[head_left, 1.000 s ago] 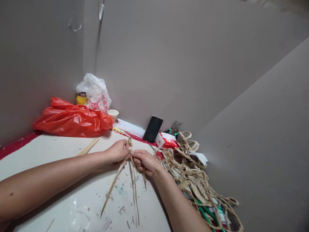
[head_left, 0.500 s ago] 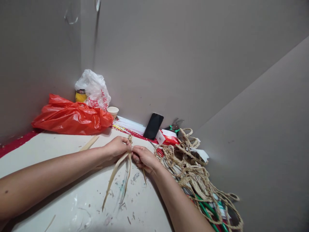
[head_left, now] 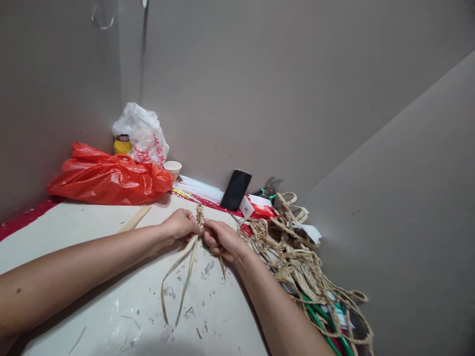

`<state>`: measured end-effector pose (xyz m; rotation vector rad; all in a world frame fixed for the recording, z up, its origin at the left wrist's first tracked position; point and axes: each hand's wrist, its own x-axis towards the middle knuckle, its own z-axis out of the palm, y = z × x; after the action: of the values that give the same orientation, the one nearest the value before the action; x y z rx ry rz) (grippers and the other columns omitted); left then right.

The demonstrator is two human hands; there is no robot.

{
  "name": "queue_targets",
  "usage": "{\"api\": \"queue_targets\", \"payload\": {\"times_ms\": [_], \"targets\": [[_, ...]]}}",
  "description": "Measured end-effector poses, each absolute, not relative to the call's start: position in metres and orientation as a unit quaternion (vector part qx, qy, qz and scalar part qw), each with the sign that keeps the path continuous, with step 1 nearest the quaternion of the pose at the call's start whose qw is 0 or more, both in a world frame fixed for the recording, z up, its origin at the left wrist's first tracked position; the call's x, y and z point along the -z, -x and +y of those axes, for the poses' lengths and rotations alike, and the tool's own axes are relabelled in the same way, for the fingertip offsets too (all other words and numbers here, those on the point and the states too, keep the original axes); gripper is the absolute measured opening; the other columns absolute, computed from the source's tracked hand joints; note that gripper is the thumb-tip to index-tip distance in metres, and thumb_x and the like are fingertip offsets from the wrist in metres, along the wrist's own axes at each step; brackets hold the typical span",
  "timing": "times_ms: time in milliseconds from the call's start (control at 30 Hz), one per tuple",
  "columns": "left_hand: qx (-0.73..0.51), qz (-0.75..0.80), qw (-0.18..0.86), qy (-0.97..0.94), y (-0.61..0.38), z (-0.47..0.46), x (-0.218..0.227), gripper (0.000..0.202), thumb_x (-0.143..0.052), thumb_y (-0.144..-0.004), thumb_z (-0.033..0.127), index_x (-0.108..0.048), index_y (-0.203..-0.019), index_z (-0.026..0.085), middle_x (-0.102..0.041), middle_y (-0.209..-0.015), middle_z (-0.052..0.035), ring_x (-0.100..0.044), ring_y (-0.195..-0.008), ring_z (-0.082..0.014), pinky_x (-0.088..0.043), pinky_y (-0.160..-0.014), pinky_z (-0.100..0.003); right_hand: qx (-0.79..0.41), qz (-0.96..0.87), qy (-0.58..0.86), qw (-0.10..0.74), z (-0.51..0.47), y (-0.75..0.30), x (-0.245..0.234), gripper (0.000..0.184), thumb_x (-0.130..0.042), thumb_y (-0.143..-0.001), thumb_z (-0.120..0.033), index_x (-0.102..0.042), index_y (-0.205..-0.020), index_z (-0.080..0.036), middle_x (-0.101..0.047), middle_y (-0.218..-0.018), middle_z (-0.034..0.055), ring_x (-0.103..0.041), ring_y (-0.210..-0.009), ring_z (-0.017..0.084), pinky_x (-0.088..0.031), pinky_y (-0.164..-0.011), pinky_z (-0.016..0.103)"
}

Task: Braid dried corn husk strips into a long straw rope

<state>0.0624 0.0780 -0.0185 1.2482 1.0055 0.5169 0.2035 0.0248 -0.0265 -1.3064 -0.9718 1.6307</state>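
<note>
My left hand [head_left: 182,224] pinches a short braid of straw-coloured fibre [head_left: 199,213] near its lower end. From under its fingertips, two long flat fibre strips [head_left: 189,272] hang toward me over the white tabletop. Close beside it on the right, my right hand [head_left: 222,240] is closed, its fingers curled around another strip [head_left: 222,268], whose pointed tail sticks out below the palm. Both sets of fingertips nearly meet at the braid's end. A loose pale strip [head_left: 136,218] lies on the table behind my left forearm.
Tangled braided cord [head_left: 297,267] is heaped at the right, over green-handled tools [head_left: 319,321] and red-handled scissors [head_left: 246,230]. Along the back stand a phone [head_left: 236,190], a red-and-white box [head_left: 260,206], pruning shears [head_left: 270,190], a paper cup [head_left: 172,168] and a red plastic bag [head_left: 111,180].
The two hanging strips have swung and now lie closer together under my left hand. My right hand has drawn slightly away from the left, and more of the braid shows between them.
</note>
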Motion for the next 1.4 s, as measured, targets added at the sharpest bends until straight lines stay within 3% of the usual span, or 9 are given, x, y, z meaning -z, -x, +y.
{"api": "queue_targets", "payload": {"times_ms": [300, 500, 800, 1000, 1067, 1400], "targets": [[-0.101, 0.366, 0.778, -0.5, -0.051, 0.096, 0.01, 0.02, -0.067, -0.054, 0.012, -0.055, -0.069, 0.013, -0.062, -0.06, -0.0017, -0.055, -0.053, -0.0105, -0.043, -0.05, -0.021, -0.686, -0.394, 0.482, 0.376, 0.026, -0.211, 0.03, 0.023, -0.064, -0.07, -0.036, -0.055, -0.067, -0.015, -0.038, -0.038, -0.0099, -0.018, -0.031, 0.002, -0.01, -0.03, 0.015], [-0.107, 0.363, 0.783, -0.494, -0.057, 0.099, 0.013, 0.012, -0.06, -0.057, 0.008, -0.053, -0.065, 0.013, -0.061, -0.056, -0.002, -0.052, -0.049, -0.0096, -0.038, -0.046, -0.019, -0.695, -0.39, 0.476, 0.371, 0.027, -0.213, 0.03, 0.022, -0.064, -0.071, -0.034, -0.053, -0.065, -0.016, -0.037, -0.038, -0.0098, -0.018, -0.032, 0.003, -0.01, -0.03, 0.015], [-0.044, 0.379, 0.779, -0.497, -0.063, 0.106, 0.018, 0.005, -0.053, -0.064, 0.012, -0.052, -0.059, 0.012, -0.053, -0.049, -0.0016, -0.046, -0.043, -0.0086, -0.033, -0.041, -0.018, -0.691, -0.399, 0.486, 0.357, 0.027, -0.212, 0.029, 0.025, -0.061, -0.075, -0.037, -0.052, -0.064, -0.016, -0.037, -0.038, -0.01, -0.015, -0.031, 0.002, -0.009, -0.029, 0.015], [0.009, 0.363, 0.792, -0.49, -0.066, 0.112, 0.018, 0.01, -0.047, -0.067, 0.012, -0.043, -0.058, 0.015, -0.031, -0.045, 0.0068, -0.018, -0.033, -0.0022, -0.009, -0.034, -0.015, -0.684, -0.406, 0.493, 0.352, 0.027, -0.211, 0.028, 0.028, -0.061, -0.075, -0.04, -0.05, -0.064, -0.017, -0.035, -0.038, -0.0106, -0.015, -0.031, 0.002, -0.009, -0.029, 0.015], [0.004, 0.357, 0.791, -0.497, -0.065, 0.113, 0.016, 0.015, -0.047, -0.069, 0.015, -0.039, -0.057, 0.016, -0.027, -0.045, 0.0077, -0.016, -0.034, -0.0019, -0.006, -0.035, -0.015, -0.682, -0.41, 0.494, 0.35, 0.027, -0.211, 0.027, 0.028, -0.061, -0.075, -0.041, -0.049, -0.065, -0.017, -0.035, -0.039, -0.0108, -0.015, -0.032, 0.002, -0.009, -0.029, 0.015], [-0.087, 0.345, 0.761, -0.542, -0.061, 0.111, 0.018, 0.019, -0.065, -0.064, 0.02, -0.048, -0.057, 0.013, -0.044, -0.046, 0.005, -0.018, -0.034, -0.0002, -0.006, -0.036, -0.018, -0.603, -0.447, 0.549, 0.369, 0.024, -0.21, 0.023, 0.033, -0.066, -0.069, -0.046, -0.049, -0.064, -0.018, -0.035, -0.042, -0.0106, -0.019, -0.033, 0.003, -0.011, -0.031, 0.017]]}}
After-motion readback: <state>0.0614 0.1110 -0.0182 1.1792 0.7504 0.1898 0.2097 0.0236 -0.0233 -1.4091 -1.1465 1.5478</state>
